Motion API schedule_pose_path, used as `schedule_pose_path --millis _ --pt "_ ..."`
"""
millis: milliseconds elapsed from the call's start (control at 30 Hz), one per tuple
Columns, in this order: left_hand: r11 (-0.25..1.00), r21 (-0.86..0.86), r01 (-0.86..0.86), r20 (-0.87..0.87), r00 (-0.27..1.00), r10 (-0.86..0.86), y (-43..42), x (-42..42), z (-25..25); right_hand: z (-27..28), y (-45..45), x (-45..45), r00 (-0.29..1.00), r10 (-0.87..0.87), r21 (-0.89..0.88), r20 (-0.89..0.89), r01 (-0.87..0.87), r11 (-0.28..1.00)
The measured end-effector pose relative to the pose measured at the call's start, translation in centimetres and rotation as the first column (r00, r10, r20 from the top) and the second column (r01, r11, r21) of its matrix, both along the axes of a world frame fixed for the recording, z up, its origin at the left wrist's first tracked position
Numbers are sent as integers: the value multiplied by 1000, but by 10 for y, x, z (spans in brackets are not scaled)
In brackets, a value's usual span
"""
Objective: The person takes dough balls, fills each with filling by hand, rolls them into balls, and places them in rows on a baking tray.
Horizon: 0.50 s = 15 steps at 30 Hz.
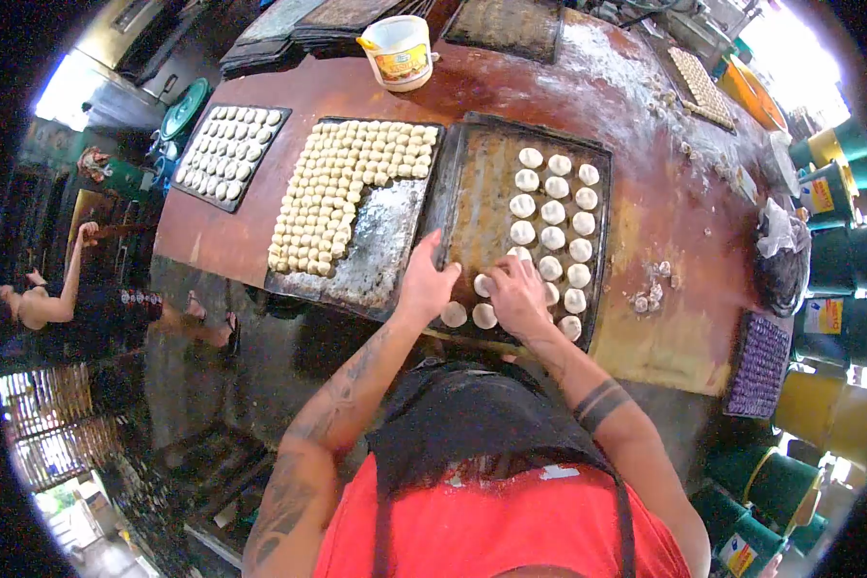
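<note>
A labelled white tub [402,65] stands near stacked dark trays [328,40], an orange basin [749,93] farther right.

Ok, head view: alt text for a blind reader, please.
A person's right hand reaches among rows of round dough pieces on a dark tray, the left hand near its left edge. Left of it, another tray holds many smaller dough balls; a white tub stands behind, on the reddish table.
</note>
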<state>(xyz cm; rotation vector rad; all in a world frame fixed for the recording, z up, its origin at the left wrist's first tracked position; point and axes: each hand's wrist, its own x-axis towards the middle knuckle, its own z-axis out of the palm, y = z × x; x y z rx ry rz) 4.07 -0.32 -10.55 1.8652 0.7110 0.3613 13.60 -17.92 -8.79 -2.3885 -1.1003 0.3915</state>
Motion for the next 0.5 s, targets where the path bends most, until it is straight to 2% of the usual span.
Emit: schedule_pose_path --millis 33,67,133,167,267,333,400,467,500 --pt "1000 20 -2 -5 1000 3 6 0 4 26 2 -7 997 -40 14 -69 41 999" --pt "999 41 -4 -12 1000 5 13 0 9 21 1 -14 1000 20 11 5 -20 1000" --pt "998 -45 32 -22 999 -33 27 5 16 11 -9 -30 981 125 -8 147 -125 992" --pt "994 -91 56 -25 998 -59 34 10 19 12 -18 -40 951 259 17 169 -265 964" --pt "954 244 172 -263 959 -105 78 34 27 48 -9 -11 966 217 -57 -143 -227 972" --pt "908 403 118 -284 959 2 114 49 21 28 -34 30 991 -53 157 122 34 987" --pt "596 802 40 -36 999 -19 156 58 -3 10 -83 70 920 -376 342 109 320 884" --pt "572 811 122 -110 992 -55 177 67 -1 -10 -148 92 772 -490 95 405 498 862" --pt "546 821 168 -173 984 -43 185 69 -6 -22 -178 97 773 -464 29 433 503 864"
